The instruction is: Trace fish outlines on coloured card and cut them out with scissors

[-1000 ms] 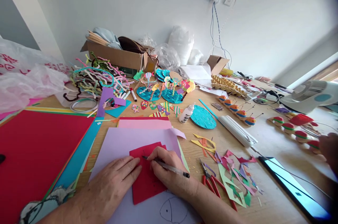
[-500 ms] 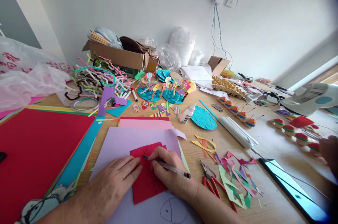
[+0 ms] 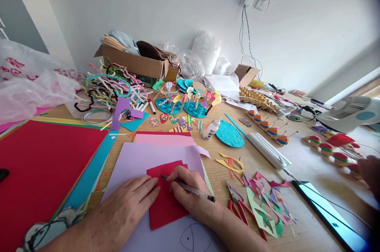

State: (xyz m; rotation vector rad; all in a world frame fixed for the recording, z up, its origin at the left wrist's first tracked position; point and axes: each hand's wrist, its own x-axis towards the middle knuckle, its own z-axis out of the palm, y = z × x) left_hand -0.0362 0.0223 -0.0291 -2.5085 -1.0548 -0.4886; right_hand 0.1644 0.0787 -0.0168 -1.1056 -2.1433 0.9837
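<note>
A pen (image 3: 196, 191) on red paper (image 3: 164, 209)

From here, the right hand (image 3: 187, 184) pinches the pen, tip just left of its fingers. The left hand (image 3: 127, 200) lies flat, fingers together, on the red paper's left edge. A lilac sheet (image 3: 148, 153) spreads beneath both hands (a drawn outline (image 3: 193, 238) shows below the right one).

The left hand (image 3: 127, 200) lies palm down, fingers nearly straight and close together, pointing toward the right hand (image 3: 190, 190), which is curled, thumb and forefinger pinched. Both bare forearms slant in from the lower edge, wrists well apart.
</note>
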